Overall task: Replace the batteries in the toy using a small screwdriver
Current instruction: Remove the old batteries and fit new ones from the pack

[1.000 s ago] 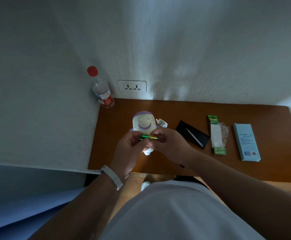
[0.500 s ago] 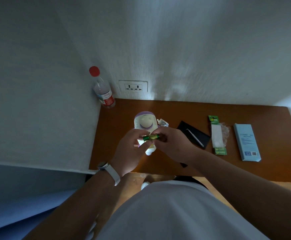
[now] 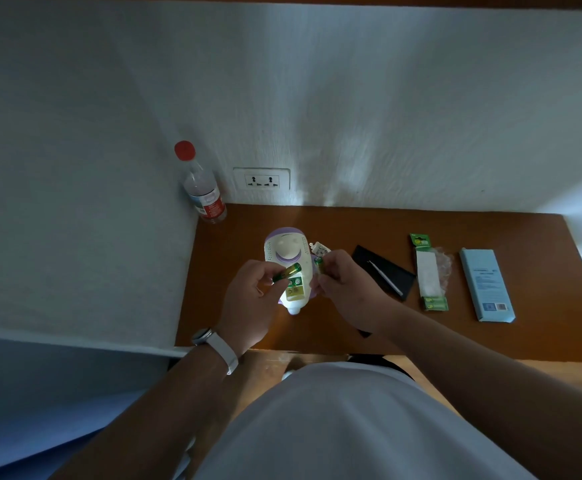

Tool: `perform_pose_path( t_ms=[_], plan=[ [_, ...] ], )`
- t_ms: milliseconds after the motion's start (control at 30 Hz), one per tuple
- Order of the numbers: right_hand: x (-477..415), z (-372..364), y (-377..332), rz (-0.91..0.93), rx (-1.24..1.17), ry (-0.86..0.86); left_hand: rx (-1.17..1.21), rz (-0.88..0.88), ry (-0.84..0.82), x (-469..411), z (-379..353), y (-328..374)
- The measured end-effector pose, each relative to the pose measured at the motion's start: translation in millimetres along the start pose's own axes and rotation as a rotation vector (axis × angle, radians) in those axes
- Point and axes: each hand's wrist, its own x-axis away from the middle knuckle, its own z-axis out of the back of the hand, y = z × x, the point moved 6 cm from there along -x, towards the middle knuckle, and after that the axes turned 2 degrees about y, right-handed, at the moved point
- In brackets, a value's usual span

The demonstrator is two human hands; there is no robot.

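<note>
While the toy (image 3: 287, 268) lies at frame centre, left hand (image 3: 253, 299) pinches one battery (image 3: 286, 272), right hand (image 3: 346, 289) pinches another (image 3: 320, 266).

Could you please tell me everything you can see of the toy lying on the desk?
The toy is a white, plastic-looking rounded body with a purple top, a smiling face and rows of small holes on each side. It lies flat on the brown desk, top toward the wall, between the two hands. Two green-marked battery ends show in its lower half. The left hand overlaps its edge; contact is unclear.
</note>
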Motion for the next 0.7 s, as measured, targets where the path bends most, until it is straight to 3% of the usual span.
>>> perform_pose_path(
  t_ms=[100, 300, 700],
  plan=[
    [1, -1, -2, 0.004, -0.032, 0.007, 0.008, 0.009, -0.027, 0, -4, -2],
    [4, 2, -4, 0.107, 0.170, 0.104, 0.037, 0.049, -0.076, 5, -7, -2],
    [-6, -17, -17, 0.184, 0.275, 0.047, 0.050, 0.068, -0.032, 5, -9, 1]
  ],
)
